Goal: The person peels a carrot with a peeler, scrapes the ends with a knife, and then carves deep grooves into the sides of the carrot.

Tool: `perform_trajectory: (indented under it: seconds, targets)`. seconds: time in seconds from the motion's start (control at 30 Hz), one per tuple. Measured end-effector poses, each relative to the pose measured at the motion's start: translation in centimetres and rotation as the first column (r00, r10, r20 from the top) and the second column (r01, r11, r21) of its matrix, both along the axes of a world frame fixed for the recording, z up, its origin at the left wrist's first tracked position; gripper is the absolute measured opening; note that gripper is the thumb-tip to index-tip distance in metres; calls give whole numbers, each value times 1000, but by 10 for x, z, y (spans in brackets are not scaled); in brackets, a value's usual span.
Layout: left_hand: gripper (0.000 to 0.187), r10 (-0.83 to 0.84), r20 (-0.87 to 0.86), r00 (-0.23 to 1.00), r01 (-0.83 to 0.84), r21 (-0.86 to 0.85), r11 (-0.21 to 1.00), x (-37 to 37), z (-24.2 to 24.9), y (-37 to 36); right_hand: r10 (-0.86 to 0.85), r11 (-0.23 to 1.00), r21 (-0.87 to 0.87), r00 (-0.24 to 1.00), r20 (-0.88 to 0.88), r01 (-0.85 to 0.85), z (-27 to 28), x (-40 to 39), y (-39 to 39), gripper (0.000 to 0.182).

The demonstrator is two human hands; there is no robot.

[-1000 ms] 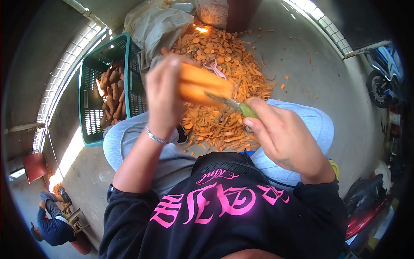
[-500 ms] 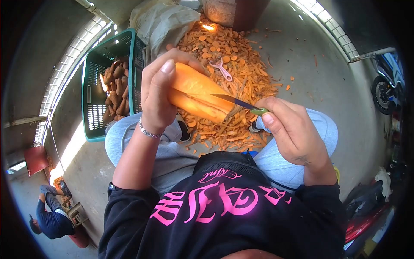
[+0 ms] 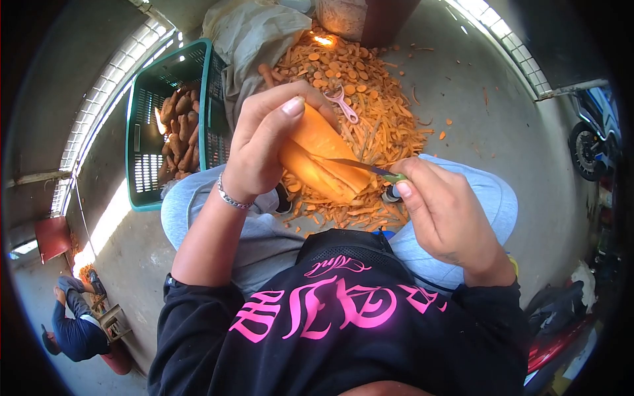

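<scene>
My left hand is wrapped round the upper end of a thick, peeled orange carrot, held tilted above my lap. A long dark split runs along the carrot's side, and its lower end looks rough. In my right hand is a small knife with a green handle, pinched between thumb and fingers. The blade points left, and its tip is at the split. Beneath both hands spreads a heap of orange peelings and round slices, where a pink peeler lies.
At the left stands a green plastic crate with several unpeeled roots inside. A whitish sack lies behind it. Another person sits at the lower left. A motorbike is parked at the far right.
My left hand and the carrot have shifted right, and the carrot now slopes more steeply. The knife tip has moved further up along the split, towards my left hand.
</scene>
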State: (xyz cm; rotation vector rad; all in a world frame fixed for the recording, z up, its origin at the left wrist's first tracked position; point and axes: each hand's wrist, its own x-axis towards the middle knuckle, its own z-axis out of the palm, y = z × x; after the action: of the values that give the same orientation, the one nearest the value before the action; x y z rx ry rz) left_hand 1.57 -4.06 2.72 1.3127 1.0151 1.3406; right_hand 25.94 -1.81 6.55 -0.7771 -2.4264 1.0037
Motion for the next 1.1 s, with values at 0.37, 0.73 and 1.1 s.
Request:
perform_trajectory:
  seconds: [0.37, 0.73, 1.1]
  targets:
    - [49, 23, -63, 998, -26, -38, 999, 1, 7, -1, -70, 996, 53, 994, 83, 66, 3, -1, -9, 8]
    - [42, 25, -74, 997, -40, -205, 978, 2, -6, 6, 24, 977, -213, 988, 153, 9, -16, -9, 4, 16]
    - [35, 72, 49, 996, -65, -125, 990, 5, -17, 6, -4, 960, -277, 997, 80, 26, -30, -16, -1, 19]
